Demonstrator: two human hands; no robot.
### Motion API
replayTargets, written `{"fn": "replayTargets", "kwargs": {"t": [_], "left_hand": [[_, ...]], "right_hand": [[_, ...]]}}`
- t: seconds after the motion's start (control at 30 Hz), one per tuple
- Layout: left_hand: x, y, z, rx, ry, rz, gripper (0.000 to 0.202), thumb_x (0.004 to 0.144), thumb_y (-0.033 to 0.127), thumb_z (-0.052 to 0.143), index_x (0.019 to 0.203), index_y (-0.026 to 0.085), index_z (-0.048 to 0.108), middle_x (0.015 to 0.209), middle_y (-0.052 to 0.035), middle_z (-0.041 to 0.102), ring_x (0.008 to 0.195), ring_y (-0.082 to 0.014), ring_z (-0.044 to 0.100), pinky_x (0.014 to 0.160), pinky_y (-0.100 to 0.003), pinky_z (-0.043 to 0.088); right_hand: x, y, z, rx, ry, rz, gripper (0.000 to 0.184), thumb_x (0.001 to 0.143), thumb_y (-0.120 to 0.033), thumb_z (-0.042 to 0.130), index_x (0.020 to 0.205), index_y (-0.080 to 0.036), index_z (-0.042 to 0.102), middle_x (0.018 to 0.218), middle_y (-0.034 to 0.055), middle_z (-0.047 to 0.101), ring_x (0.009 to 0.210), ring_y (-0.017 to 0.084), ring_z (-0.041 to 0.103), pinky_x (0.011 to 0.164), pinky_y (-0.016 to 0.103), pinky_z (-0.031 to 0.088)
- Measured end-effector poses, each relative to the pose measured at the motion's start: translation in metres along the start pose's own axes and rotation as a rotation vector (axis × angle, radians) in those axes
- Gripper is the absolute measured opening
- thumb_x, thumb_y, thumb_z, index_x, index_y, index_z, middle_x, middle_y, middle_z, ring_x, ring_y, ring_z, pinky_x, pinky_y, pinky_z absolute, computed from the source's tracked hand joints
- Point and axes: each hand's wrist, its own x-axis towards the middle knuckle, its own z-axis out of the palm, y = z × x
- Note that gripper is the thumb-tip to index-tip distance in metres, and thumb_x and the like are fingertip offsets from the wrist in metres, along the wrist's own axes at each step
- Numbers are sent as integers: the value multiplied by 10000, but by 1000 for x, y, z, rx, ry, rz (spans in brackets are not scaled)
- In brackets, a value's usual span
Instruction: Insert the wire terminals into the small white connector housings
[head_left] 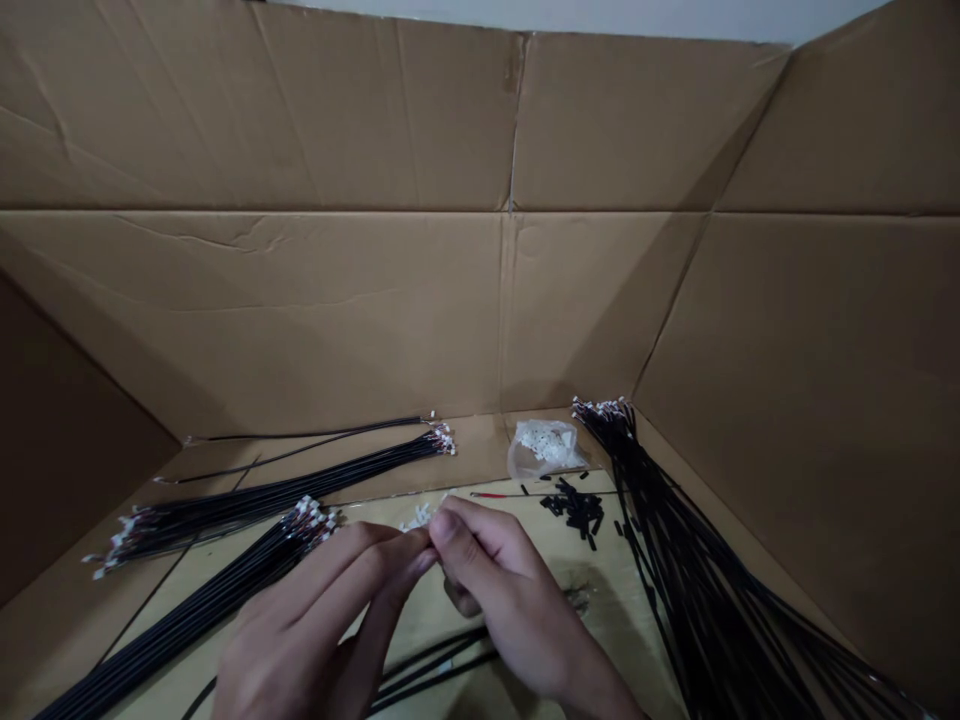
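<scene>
We judge the step in hand to be close fingertip work, with our left hand (322, 610) and right hand (510, 590) meeting at one spot over the table (622, 620). Whatever we work on sits between the fingertips and is hidden by them; we cannot tell whether it is a cable end, a connector or something else. As we see it, the next move calls for a fine, steady pinch and little wrist motion, since a slip at the tips could lose a small part. The left hand comes in from the lower left, back upward, fingers stretched forward and drawn together, thumb tip pressed up beneath the index tip. The right hand reaches in from the lower right, thumb laid on top and pointing toward the left fingertips, the other fingers curled under; its thumb and index look closed together too. Below them, a few black cables (439, 648) lie on the table, and just beyond the fingertips is a small heap of white connectors (416, 517). Short black tubes (577, 510) lie beyond the right hand, while a cable bundle (180, 620) runs beside the left.
</scene>
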Motion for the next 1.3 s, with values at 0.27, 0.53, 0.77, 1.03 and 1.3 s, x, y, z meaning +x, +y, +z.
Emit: {"fn": "replayTargets", "kwargs": {"t": [0.27, 0.53, 0.77, 1.03, 1.3], "left_hand": [[2, -6, -8, -197, -27, -212, 110, 995, 278, 587, 909, 303, 652, 783, 83, 716, 653, -88, 672, 632, -163, 520], [-4, -13, -11, -314, -50, -238, 150, 986, 266, 592, 864, 291, 676, 806, 56, 737, 692, -107, 694, 605, -173, 537], [-2, -15, -14, -375, -136, -335, 183, 993, 293, 577, 849, 299, 689, 814, 62, 730, 719, -106, 706, 645, -166, 552], [2, -14, -11, -400, -106, -355, 217, 976, 304, 592, 778, 303, 682, 729, 72, 708, 652, -101, 696, 602, -150, 548], [1, -12, -17, -358, -103, -314, 228, 996, 324, 568, 792, 292, 664, 743, 54, 691, 657, -100, 682, 607, -151, 543]], "right_hand": [[4, -6, -11, 459, -15, 150, 197, 835, -314, 714, 757, -159, 622, 623, -63, 348, 553, 88, 192, 487, 244, 125], [11, 4, -1, 454, 23, 30, 304, 836, -371, 832, 826, -181, 596, 609, -69, 497, 485, 53, 255, 458, 224, 148], [12, 2, 0, 452, 35, 25, 325, 830, -438, 837, 779, -168, 665, 590, -46, 546, 463, 48, 284, 451, 236, 134], [1, 0, -4, 370, -44, -12, 203, 923, -355, 765, 985, -165, 729, 726, -7, 639, 471, 37, 270, 456, 233, 192], [6, 3, -1, 374, -38, -22, 230, 908, -363, 782, 897, -153, 688, 668, -17, 640, 435, 23, 281, 422, 217, 186]]}}
